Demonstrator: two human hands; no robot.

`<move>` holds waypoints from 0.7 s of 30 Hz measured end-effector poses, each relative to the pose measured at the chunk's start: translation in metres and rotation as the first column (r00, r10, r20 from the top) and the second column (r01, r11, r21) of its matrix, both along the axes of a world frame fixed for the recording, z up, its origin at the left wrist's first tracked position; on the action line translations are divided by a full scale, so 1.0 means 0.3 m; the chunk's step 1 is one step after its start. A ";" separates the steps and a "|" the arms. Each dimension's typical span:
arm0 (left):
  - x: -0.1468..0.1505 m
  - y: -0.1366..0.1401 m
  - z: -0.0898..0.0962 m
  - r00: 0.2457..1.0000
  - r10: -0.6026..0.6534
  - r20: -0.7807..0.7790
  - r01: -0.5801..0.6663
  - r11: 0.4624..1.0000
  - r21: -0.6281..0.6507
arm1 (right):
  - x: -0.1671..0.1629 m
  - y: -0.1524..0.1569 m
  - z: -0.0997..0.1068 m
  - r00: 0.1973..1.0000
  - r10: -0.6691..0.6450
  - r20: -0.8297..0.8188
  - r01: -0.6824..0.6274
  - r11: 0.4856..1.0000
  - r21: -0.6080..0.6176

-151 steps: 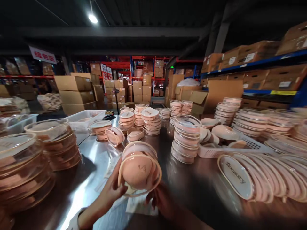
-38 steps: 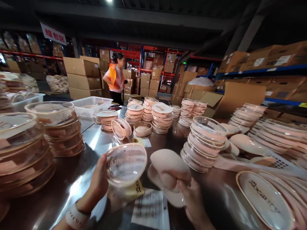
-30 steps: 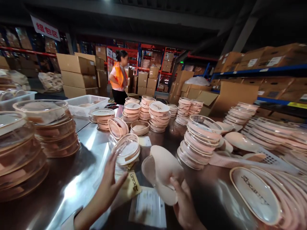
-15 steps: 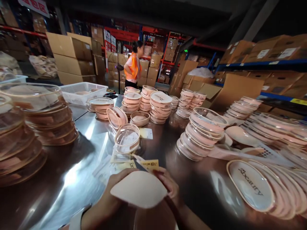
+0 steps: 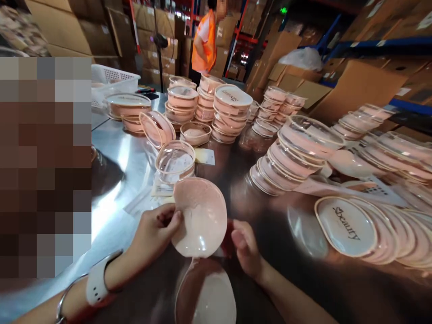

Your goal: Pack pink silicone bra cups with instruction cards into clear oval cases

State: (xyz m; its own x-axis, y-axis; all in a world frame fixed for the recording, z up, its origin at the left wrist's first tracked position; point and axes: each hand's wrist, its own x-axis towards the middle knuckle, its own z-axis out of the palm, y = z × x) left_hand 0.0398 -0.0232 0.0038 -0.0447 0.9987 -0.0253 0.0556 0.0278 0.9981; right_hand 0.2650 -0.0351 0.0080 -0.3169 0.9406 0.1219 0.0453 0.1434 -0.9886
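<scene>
My left hand (image 5: pixel 158 234) pinches the left edge of a pale pink, glossy bra cup (image 5: pixel 202 211) between thumb and fingers. The cup is tipped up, its hollow shiny face toward me, above the steel table. Below it a similar shape shows in the dark tabletop and looks like its reflection. Just right of the cup, my right hand (image 5: pixel 248 249) has loosely curled fingers, apart from it and with nothing in them. Beyond the cup lies a clear oval case (image 5: pixel 175 159), with a yellowish card (image 5: pixel 204 156) and plastic bags by it.
Stacks of clear oval cases (image 5: pixel 232 112) holding pink cups stand at the back. Another leaning stack (image 5: pixel 286 155) is to the right, beside a row of lettered cases (image 5: pixel 347 227). A white basket (image 5: pixel 116 81) sits back left. A person in an orange vest (image 5: pixel 205 42) stands beyond.
The cup has turned from nearly edge-on to show its hollow face. My right hand has come off it, and the card it held is out of sight. The view has tilted down.
</scene>
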 end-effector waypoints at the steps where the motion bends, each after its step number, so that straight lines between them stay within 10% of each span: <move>1: 0.004 -0.003 -0.001 0.999 0.010 0.037 -0.009 1.000 -0.014 | -0.009 -0.017 0.000 0.997 0.049 0.064 -0.047 0.999 -0.020; 7: 0.072 -0.044 0.004 0.776 -0.095 0.624 0.379 0.860 -0.341 | -0.030 -0.037 -0.023 0.981 0.019 0.193 -0.007 0.998 -0.063; 10: 0.088 -0.056 0.018 0.731 0.004 0.683 0.411 0.796 -0.444 | -0.012 -0.001 -0.021 0.943 -0.052 0.328 -0.003 0.987 0.164; 13: 0.079 -0.047 0.024 0.739 0.063 0.671 0.356 0.809 -0.468 | -0.004 0.019 -0.039 0.754 -0.174 0.633 -0.192 0.864 0.466; 17: 0.065 -0.031 0.017 0.752 0.120 0.648 0.249 0.859 -0.448 | -0.008 0.009 -0.105 0.497 -0.254 0.830 -0.524 0.675 0.520; 21: 0.068 -0.028 0.030 0.705 0.051 0.708 0.309 0.876 -0.370 | 0.018 0.025 -0.137 0.400 -0.338 0.852 -0.547 0.657 0.518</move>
